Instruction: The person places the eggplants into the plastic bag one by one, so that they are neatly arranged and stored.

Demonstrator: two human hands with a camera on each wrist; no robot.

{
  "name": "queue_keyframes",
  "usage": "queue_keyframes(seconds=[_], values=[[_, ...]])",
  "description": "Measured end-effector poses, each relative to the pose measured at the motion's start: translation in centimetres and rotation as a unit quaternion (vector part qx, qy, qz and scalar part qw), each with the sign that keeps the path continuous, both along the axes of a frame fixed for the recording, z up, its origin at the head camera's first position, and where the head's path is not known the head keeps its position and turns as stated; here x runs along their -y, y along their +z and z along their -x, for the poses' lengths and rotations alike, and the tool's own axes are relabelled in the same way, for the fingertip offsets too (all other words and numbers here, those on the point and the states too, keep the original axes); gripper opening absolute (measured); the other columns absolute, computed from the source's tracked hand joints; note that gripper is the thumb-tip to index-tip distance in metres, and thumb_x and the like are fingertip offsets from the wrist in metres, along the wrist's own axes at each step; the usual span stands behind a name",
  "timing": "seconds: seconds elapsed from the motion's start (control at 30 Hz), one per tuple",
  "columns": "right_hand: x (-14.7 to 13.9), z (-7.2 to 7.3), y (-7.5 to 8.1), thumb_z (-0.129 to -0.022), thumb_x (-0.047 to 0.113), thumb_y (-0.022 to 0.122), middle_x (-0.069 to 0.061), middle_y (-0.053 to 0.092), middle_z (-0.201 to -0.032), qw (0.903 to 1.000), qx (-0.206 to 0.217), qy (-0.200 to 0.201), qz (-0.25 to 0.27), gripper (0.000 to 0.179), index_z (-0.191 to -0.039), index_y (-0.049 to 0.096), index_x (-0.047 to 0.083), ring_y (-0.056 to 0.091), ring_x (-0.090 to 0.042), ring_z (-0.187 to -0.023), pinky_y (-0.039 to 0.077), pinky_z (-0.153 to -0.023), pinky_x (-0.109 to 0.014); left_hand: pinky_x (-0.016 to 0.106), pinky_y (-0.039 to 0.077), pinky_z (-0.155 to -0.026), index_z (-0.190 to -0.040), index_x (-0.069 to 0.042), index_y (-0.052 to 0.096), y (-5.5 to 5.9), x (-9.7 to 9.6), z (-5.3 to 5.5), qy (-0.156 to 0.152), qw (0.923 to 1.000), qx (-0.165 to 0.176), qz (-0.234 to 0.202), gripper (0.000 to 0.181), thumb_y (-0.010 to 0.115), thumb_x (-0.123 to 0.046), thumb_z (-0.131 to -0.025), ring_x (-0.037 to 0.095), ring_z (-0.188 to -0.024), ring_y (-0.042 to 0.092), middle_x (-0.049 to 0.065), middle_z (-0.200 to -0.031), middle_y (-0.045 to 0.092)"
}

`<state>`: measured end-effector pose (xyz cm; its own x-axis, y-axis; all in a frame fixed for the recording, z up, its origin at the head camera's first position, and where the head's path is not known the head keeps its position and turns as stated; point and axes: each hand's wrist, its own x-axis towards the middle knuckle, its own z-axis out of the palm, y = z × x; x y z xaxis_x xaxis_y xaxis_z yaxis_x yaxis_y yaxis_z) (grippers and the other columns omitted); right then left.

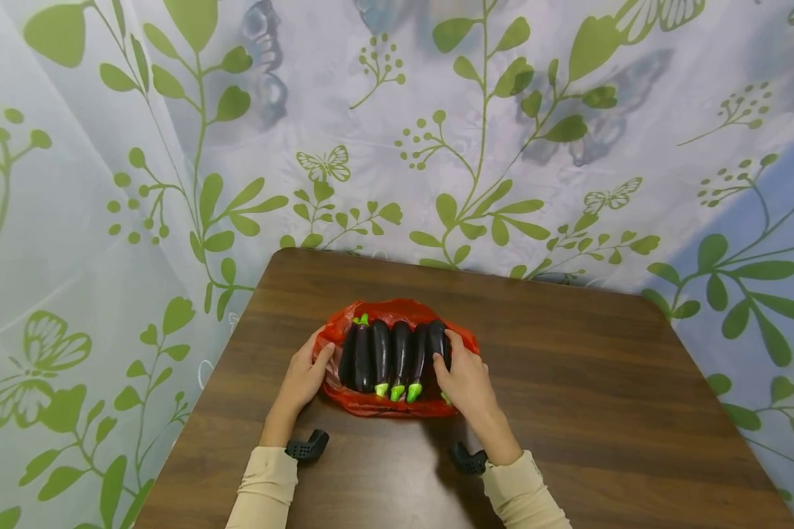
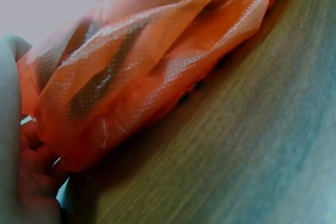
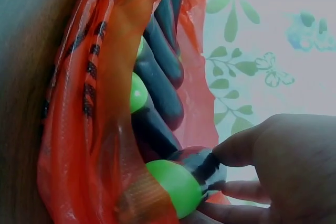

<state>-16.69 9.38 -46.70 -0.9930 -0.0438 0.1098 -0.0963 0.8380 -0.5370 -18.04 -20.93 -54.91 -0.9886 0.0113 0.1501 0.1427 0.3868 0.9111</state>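
Note:
A red plastic bag [image 1: 403, 307] lies wide-mouthed on the table with several dark purple eggplants [image 1: 381, 349] side by side in it. Most have their green stem ends towards the person; at the left, green ends point away. My left hand [image 1: 309, 373] grips the bag's left side, thumb over the rim and fingers [image 2: 39, 174] against the outside of the plastic. At the right end of the row, my right hand [image 1: 466, 373] holds the last eggplant [image 3: 202, 163] between thumb and fingers. Its green cap [image 3: 176, 184] shows beside the bag's near wall.
The brown wooden table [image 1: 582, 389] extends around the bag, its far edge against a white curtain [image 1: 384, 176] with green leaves and butterflies. Black wrist devices [image 1: 307, 447] sit on both wrists, below light sleeves [image 1: 265, 485].

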Motion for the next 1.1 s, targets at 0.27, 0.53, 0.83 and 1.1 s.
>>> queue_keyframes(seconds=[0.27, 0.53, 0.83, 1.1], values=[[-0.3, 0.4, -0.2, -0.099, 0.025, 0.067, -0.026, 0.067, -0.131, 0.9997, 0.013, -0.014, -0.013, 0.058, -0.148, 0.048, 0.002, 0.068, -0.045, -0.111, 0.043, -0.104, -0.071, 0.060, 0.039, -0.116, -0.153, -0.012, 0.048, -0.1, 0.0, 0.0, 0.001, 1.0000, 0.001, -0.002, 0.053, 0.054, -0.038, -0.107, 0.040, -0.135, 0.055, 0.019, -0.148, 0.057], [-0.4, 0.8, -0.2, -0.099, 0.023, 0.068, -0.027, 0.069, -0.127, 0.9987, 0.018, -0.005, -0.047, 0.057, -0.146, 0.048, -0.001, 0.069, -0.045, -0.109, 0.046, -0.102, -0.069, 0.059, 0.037, -0.117, -0.153, -0.011, 0.047, -0.2, 0.0, 0.0, -0.001, 0.9999, 0.010, -0.003, 0.054, 0.052, -0.040, -0.108, 0.039, -0.138, 0.053, 0.019, -0.150, 0.055], [-0.8, 0.9, 0.8, -0.097, 0.019, 0.068, -0.030, 0.069, -0.121, 0.9954, 0.036, 0.016, -0.088, 0.052, -0.140, 0.052, -0.006, 0.070, -0.047, -0.101, 0.049, -0.099, -0.067, 0.060, 0.037, -0.117, -0.154, -0.011, 0.046, -0.1, 0.0, 0.0, -0.005, 1.0000, 0.006, 0.000, 0.055, 0.053, -0.039, -0.107, 0.040, -0.138, 0.053, 0.019, -0.150, 0.055], [-0.7, 1.3, -0.3, -0.098, 0.020, 0.069, -0.029, 0.069, -0.121, 0.9945, 0.030, 0.014, -0.099, 0.051, -0.138, 0.054, -0.007, 0.068, -0.047, -0.106, 0.048, -0.100, -0.067, 0.060, 0.038, -0.116, -0.153, -0.013, 0.048, -0.2, 0.0, 0.1, 0.001, 1.0000, 0.002, 0.000, 0.053, 0.053, -0.039, -0.107, 0.039, -0.136, 0.055, 0.019, -0.148, 0.057]])
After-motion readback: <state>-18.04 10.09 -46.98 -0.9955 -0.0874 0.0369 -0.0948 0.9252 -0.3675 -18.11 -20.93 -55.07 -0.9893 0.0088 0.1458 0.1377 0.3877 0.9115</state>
